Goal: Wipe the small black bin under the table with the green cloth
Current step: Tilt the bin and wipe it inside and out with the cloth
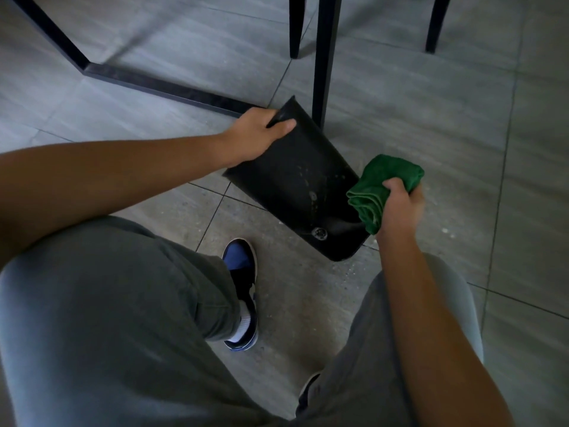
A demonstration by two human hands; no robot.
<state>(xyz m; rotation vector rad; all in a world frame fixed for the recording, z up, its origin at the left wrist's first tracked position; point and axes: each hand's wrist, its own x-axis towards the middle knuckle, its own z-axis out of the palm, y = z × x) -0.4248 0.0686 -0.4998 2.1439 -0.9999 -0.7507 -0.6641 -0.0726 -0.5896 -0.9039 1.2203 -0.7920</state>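
The small black bin (295,177) lies tilted on its side over the grey tiled floor, its base end toward me and its open end away. My left hand (255,135) grips the bin's far rim, thumb on the outside wall. My right hand (400,204) holds the folded green cloth (381,186) bunched against the bin's right lower edge. Pale specks and a small round fitting show on the bin's wall near the base.
A black table frame bar (160,84) runs along the floor at the left. A black table leg (323,57) stands right behind the bin, and chair legs (435,23) stand farther back. My knees and a blue-and-black shoe (241,291) fill the foreground.
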